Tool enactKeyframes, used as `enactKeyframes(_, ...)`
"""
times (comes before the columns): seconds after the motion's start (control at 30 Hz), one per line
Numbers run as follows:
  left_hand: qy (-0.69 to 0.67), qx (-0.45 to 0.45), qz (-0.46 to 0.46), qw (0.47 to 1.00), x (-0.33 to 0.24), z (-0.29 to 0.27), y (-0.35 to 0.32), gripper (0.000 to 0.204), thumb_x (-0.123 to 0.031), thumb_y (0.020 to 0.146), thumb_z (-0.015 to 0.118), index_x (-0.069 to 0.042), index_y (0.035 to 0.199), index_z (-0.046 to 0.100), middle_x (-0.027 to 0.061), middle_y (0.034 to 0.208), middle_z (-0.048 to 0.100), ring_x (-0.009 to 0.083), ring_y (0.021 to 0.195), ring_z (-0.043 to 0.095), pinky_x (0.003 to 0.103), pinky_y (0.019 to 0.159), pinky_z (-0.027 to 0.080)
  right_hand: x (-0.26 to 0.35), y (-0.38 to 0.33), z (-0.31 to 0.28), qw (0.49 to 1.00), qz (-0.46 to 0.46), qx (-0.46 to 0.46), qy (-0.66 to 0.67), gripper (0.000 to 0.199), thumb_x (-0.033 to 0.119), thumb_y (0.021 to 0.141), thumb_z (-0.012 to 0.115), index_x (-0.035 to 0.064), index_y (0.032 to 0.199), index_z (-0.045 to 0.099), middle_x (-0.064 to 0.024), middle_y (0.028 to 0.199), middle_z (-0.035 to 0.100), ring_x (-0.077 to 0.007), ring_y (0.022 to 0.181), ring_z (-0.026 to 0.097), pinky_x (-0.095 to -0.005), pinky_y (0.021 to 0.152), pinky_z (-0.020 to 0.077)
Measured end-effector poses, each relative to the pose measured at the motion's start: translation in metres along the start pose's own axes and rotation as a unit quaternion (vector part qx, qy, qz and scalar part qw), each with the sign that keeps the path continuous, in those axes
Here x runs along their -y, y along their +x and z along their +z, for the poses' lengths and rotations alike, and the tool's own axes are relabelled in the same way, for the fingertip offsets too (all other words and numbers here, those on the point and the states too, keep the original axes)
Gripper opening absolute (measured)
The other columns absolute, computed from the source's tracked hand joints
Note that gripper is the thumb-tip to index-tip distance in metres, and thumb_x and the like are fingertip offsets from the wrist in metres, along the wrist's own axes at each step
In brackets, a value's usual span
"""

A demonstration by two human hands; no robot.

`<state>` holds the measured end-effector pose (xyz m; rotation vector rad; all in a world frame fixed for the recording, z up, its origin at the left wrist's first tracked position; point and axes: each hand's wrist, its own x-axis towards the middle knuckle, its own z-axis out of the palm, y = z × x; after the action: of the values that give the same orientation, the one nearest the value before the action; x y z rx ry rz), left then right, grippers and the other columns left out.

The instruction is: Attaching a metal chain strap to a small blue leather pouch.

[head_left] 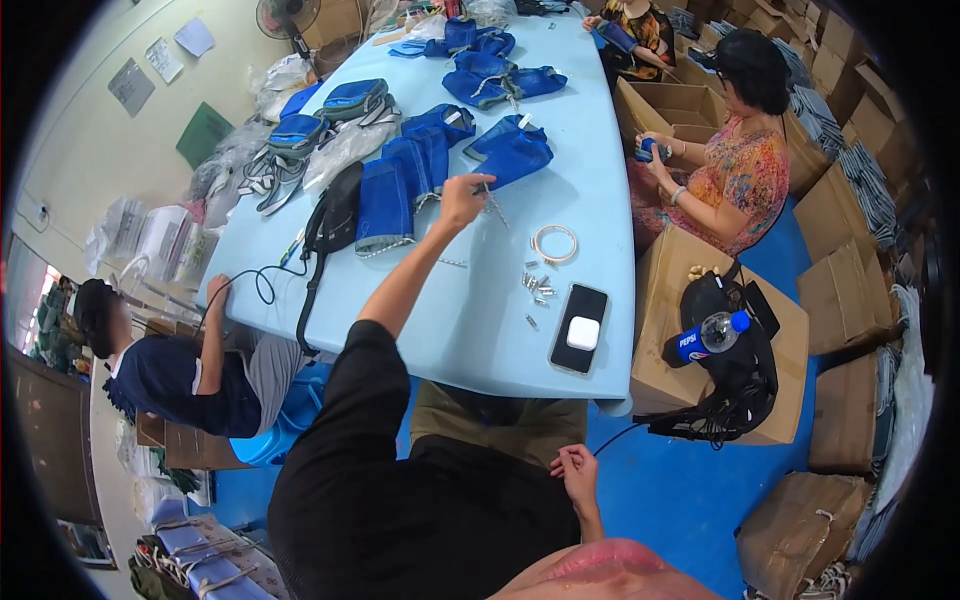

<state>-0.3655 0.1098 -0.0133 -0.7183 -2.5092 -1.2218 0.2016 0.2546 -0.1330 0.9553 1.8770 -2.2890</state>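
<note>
My left hand (464,202) reaches out over the light blue table, its fingers pinched at a thin grey cord-like piece (499,210) that hangs down from them. Just beyond it lies a blue fabric drawstring pouch (512,152). To its left are more blue fabric pieces (386,200) with pale cord along the near edge. Low over my lap, my right hand (576,472) has its fingers curled in. A black cable (622,438) ends close by its fingers; whether they hold anything is hidden.
On the table (460,340) lie a tape roll (554,244), small metal cord ends (538,286) and a phone (578,328) with a white case on it. A carton (650,390) bears a bottle (712,336) and black bag. One co-worker sits right, another left; cartons line the right.
</note>
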Motion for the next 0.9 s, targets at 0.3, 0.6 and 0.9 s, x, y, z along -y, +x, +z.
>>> enactKeyframes(0.3,-0.371,-0.08,-0.074,0.922,-0.081,-0.121,-0.084,0.037,-0.003,0.091,0.079,-0.005,0.126,0.068,0.0059,0.102,0.075,0.0123,0.086,0.07,0.026,0.076,0.056,0.044,0.01,0.026,0.997,-0.02,0.071,-0.02,0.015,0.016,0.105,0.064,0.0011,0.105,0.064,-0.0087,0.091,0.073,-0.0145,0.075,0.07,-0.0268,0.069,0.0565)
enactKeyframes(0.6,-0.66,-0.071,-0.239,0.709,-0.109,-0.129,-0.269,0.021,-0.008,0.1,0.069,-0.012,0.118,0.057,0.0026,0.099,0.071,0.0092,0.08,0.068,0.023,0.067,0.055,0.158,0.021,0.133,0.94,0.001,0.302,0.156,0.057,0.033,0.109,0.057,0.0078,0.154,0.03,-0.0116,0.122,0.067,-0.0202,0.113,0.064,-0.0371,0.096,0.054)
enactKeyframes(0.9,-0.628,0.021,-0.305,0.716,-0.123,-0.115,-0.314,0.032,-0.017,0.105,0.066,-0.005,0.134,0.059,0.0052,0.103,0.072,0.0138,0.092,0.07,0.032,0.079,0.059,0.172,0.04,0.183,0.938,0.027,0.222,0.264,0.06,0.019,0.101,0.072,0.0113,0.15,0.038,-0.0102,0.13,0.063,-0.0157,0.115,0.063,-0.0331,0.097,0.053)
